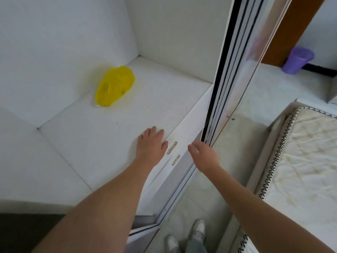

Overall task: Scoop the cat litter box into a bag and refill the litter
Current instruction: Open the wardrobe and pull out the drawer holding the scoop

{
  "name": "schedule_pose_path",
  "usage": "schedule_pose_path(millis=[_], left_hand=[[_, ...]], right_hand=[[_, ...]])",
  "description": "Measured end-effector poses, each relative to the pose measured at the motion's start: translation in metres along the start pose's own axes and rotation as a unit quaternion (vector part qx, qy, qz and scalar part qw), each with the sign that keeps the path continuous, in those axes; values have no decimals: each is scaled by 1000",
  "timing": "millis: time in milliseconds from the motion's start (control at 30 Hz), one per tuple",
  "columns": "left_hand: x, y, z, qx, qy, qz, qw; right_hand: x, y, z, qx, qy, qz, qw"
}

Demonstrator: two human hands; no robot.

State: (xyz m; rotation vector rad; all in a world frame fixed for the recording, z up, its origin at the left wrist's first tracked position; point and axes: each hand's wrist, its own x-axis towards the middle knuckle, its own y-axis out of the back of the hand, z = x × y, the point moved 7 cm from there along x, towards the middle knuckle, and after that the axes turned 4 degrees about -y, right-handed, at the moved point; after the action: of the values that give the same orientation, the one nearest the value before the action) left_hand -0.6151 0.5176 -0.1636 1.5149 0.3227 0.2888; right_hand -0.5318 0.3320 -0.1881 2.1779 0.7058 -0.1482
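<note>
White floor (pixel 113 136) past sliding door (pixel 235 73) holds yellow bag (pixel 114 86). Our left hand (pixel 151 147) flat on sill (pixel 184 136), right hand (pixel 204 157) open near door edge. We judge: fetching bag; next needs long reach.

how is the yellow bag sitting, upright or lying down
Lying down: the yellow plastic bag slumps on its side on the white surface.

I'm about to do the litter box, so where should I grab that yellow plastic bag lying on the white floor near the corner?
Probably pinch the yellow plastic bag at its flatter, looser near end, reaching down from over the white floor on your side. The white walls close off its far side. Its bulging middle looks filled, and no handles show.
</note>
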Motion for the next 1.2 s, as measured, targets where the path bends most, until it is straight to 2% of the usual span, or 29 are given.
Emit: schedule_pose_path(millis=[67,133,233,367,433,500,633,967,1100,1200], left_hand=[[-4,-1,-2,-24,2,15,1000],[-4,0,-4,-42,17,17,999],[1,0,-5,-52,23,-1,998],[2,-2,-6,-56,30,-5,998],[6,0,-5,-63,33,-6,997],[12,4,-3,-69,28,-10,997],[16,7,-2,-65,25,-26,997],[12,7,-2,-69,31,-25,997],[13,8,-4,-74,35,-37,996],[15,9,-3,-67,32,-44,996]], right_hand=[[7,-11,10,126,-45,-8,991],[14,-25,17,262,-110,-24,959],[26,-57,25,450,-221,-65,863],[45,-94,25,592,-305,-96,739],[54,-107,24,631,-328,-104,695],[60,-117,22,653,-342,-111,666],[66,-128,17,663,-350,-129,649],[71,-138,34,610,-361,-174,684],[71,-135,26,634,-339,-213,661],[71,-132,23,627,-335,-236,663]])
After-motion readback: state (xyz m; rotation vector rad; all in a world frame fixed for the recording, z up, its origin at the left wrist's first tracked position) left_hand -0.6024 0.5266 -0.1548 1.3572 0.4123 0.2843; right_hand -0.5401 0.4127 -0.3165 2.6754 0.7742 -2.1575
